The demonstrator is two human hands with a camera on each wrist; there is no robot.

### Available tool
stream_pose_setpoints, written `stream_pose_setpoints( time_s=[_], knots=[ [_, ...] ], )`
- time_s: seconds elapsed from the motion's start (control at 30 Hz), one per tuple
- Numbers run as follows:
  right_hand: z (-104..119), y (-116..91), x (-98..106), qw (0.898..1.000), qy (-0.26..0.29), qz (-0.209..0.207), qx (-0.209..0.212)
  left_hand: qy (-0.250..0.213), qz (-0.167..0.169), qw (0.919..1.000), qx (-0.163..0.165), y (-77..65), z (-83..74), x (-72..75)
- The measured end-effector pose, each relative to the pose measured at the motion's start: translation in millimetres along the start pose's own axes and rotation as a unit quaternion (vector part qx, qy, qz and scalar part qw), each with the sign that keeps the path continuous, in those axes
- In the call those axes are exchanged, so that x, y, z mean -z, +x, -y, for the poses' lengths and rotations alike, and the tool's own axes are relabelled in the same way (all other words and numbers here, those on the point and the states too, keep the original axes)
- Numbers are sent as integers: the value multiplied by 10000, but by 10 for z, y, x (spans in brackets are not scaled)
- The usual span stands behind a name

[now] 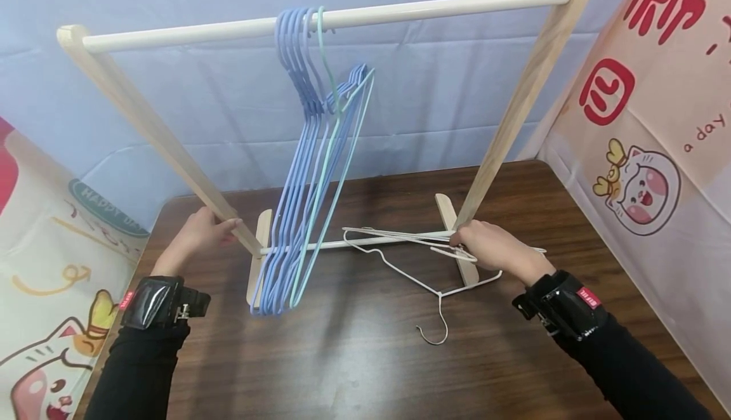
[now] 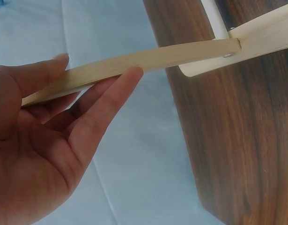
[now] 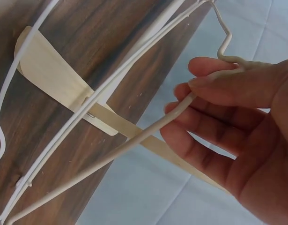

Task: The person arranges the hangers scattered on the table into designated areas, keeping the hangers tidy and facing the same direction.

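My left hand (image 1: 200, 237) holds the left wooden post (image 1: 154, 131) of a clothes rack low down. In the left wrist view, the thumb lies on one side of the post and the fingers on the other. Beside the foot of the right post (image 1: 516, 99), my right hand (image 1: 492, 247) pinches a white hanger (image 3: 129, 142) between thumb and fingers. Another white hanger (image 1: 440, 294) lies close by, its hook toward the front. Several blue hangers (image 1: 312, 114) and a mint green one (image 1: 323, 52) hang bunched left of middle on the rack's white top rod (image 1: 457, 7).
A thin white lower bar (image 1: 337, 244) joins the posts near the brown wooden table (image 1: 342, 369). Wooden feet (image 1: 447, 212) stand under each side. Pale blue cloth (image 1: 217, 103) hangs behind, and printed cloth (image 1: 634, 115) is at the sides.
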State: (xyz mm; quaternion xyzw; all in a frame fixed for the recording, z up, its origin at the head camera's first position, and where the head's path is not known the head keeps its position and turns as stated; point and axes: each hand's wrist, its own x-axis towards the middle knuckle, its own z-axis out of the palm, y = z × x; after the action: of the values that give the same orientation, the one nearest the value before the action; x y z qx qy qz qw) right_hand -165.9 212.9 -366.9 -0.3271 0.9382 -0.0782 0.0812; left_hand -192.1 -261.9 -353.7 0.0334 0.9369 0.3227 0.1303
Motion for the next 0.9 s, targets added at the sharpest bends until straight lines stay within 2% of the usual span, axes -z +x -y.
stream_pose_setpoints(
  time_s=[0.37,0.6,0.9],
  knots=[
    [-7,59,109,9999,61,15,79,-38,-23,10000,-20,-8,-10,6],
    [26,86,163,9999,-3,-132,30,-47,-64,9999,-116,-4,-15,4],
    [61,120,210,9989,-223,-406,-48,-116,-63,9999,-57,-7,-18,-2]
  ],
)
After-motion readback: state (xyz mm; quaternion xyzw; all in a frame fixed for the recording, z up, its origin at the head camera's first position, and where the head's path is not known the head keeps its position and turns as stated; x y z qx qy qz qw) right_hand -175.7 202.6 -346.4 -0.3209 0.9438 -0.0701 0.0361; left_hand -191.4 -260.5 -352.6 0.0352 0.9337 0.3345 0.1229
